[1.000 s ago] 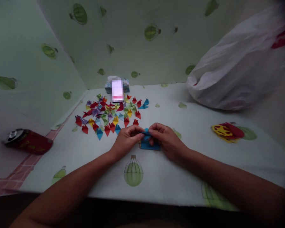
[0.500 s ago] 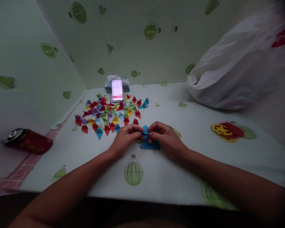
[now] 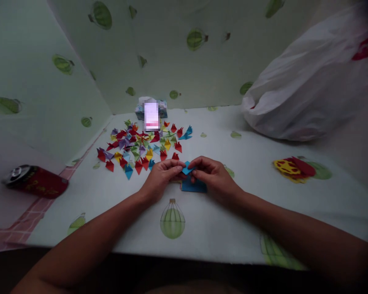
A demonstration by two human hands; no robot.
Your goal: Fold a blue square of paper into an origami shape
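Observation:
A small folded piece of blue origami paper (image 3: 187, 168) shows as a diamond between my two hands. My left hand (image 3: 165, 173) is closed, pinching its left corner with thumb and forefinger. On the other side, my right hand (image 3: 211, 173) grips the right corner the same way. Just below the fingers, flat blue paper (image 3: 194, 185) lies on the table, partly covered by my right hand. Beyond my left hand spreads a group of folded paper cranes (image 3: 138, 166) in red, blue, yellow, green and purple.
A phone (image 3: 151, 115) leans against a tissue box (image 3: 163, 109) behind the cranes. At the left, a red drink can (image 3: 37, 182) lies on its side. A white plastic bag (image 3: 297, 94) bulges at the back right, with a yellow and red item (image 3: 292, 169) in front of it.
The blue folded paper showed a raised flap or crease across its middle; now it looks like a flat diamond. The fingers have shifted slightly, and both hands stay in place.

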